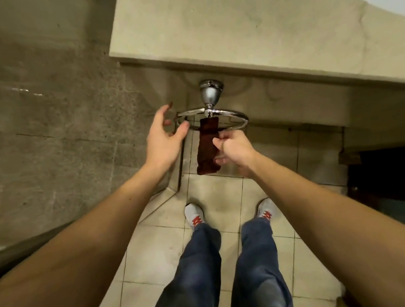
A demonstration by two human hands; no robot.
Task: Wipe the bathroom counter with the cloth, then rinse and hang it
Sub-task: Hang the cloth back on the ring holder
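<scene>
Two hands: both are in front of the towel ring (238, 114), which sits below the front edge of the counter (208, 24).
Left: the left hand (163, 134) is spread, fingers relaxed, holding nothing. Its thumb is just beside the left side of the ring; I cannot tell if it touches the metal.
Right: the right hand (233, 148) has curled fingers and pinches the right edge of the cloth (207, 150).
Cloth: dark red, folded narrow, draped over the ring close under its mount (210, 94). The longer part hangs down on the near side.
Step, as I judge: hanging the cloth, the last part of the task. It could also be the taking of it; one picture does not decide.
How to do it well: steady the ring with the left hand so it does not swing. Pull with the right until both ends hang about equal. Open the folds a little, because a wet cloth dries better when spread.
Risk: too strong a pull on one side may drag the cloth down to the floor tiles (156, 254).
</scene>
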